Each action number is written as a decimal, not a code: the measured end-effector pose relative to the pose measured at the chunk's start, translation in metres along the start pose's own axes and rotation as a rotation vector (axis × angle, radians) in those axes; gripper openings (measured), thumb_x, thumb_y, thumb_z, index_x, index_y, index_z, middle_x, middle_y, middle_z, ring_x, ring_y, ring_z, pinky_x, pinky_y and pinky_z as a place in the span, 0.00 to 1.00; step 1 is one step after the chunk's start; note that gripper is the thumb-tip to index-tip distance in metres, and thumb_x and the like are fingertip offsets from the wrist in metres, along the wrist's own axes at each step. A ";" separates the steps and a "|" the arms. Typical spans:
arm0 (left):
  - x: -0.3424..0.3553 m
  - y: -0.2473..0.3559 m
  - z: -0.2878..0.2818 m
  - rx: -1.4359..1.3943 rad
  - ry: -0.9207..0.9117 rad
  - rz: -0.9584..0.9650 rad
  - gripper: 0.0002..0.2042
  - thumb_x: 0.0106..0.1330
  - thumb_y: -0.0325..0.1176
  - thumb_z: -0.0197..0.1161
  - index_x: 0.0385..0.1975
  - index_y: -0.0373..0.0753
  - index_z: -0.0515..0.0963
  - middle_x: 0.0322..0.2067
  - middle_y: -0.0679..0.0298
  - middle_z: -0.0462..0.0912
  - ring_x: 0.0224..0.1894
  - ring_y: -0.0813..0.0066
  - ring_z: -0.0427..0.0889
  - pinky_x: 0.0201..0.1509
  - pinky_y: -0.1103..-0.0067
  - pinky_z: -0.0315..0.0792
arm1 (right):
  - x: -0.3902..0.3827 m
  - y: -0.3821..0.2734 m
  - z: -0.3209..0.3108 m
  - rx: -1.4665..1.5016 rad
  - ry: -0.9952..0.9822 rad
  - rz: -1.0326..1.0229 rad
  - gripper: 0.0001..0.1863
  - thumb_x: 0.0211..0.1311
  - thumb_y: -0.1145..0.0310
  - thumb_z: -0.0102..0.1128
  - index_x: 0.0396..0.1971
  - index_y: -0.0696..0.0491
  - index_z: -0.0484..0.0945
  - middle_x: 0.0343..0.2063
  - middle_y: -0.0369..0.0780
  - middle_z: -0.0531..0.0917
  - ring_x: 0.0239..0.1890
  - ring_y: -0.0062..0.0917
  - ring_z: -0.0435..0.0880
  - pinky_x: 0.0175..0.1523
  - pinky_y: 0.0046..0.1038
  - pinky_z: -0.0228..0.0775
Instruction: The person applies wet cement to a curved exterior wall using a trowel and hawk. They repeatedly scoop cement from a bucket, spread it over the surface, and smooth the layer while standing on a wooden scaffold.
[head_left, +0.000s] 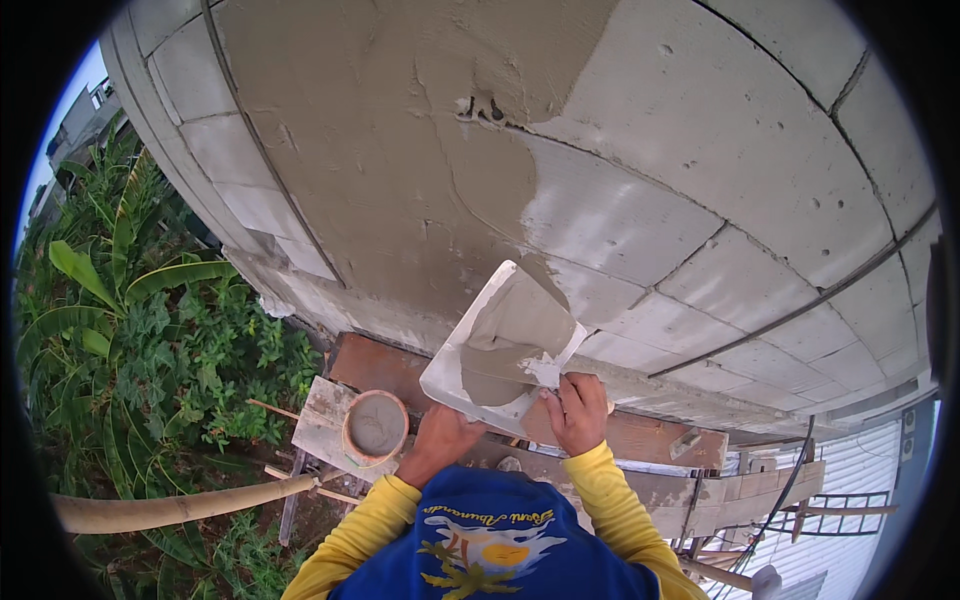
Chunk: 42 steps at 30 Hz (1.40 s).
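Note:
A pale rectangular board [475,330] with smears and a patch of wet grey mortar [500,365] is tilted in front of the block wall [680,140]. My left hand [438,440] is closed on its lower left edge. My right hand [575,410] is closed on a small trowel [545,372], whose mortar-streaked blade lies at the board's right side. Wet grey render [390,150] covers much of the wall's middle and left, with a rough hole near its right border.
A round bucket of grey mortar [378,425] sits on scaffold planks [320,415] at lower left. Below the wall runs a brown plank [670,440]. A bamboo pole [170,510] crosses left, beside dense plants [120,340]. A ladder [845,515] and corrugated roofing are at lower right.

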<state>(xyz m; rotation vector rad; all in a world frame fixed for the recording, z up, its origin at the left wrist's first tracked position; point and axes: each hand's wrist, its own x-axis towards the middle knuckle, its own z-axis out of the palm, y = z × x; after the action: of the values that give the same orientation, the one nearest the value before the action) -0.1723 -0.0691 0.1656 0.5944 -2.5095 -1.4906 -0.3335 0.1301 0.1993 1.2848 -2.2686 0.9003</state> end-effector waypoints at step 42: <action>-0.022 -0.080 -0.068 -0.660 0.180 -0.173 0.25 0.59 0.24 0.69 0.59 0.27 0.77 0.55 0.56 0.85 0.57 0.67 0.82 0.65 0.72 0.74 | 0.234 -0.020 -0.146 0.320 0.373 0.330 0.20 0.81 0.55 0.58 0.43 0.59 0.83 0.29 0.36 0.81 0.27 0.16 0.74 0.32 0.21 0.65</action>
<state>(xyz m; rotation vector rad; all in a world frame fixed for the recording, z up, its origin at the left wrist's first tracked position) -0.1094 -0.1485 0.1306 0.7815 -1.7109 -2.0678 -0.4329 0.0793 0.4519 0.7729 -2.1206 1.5290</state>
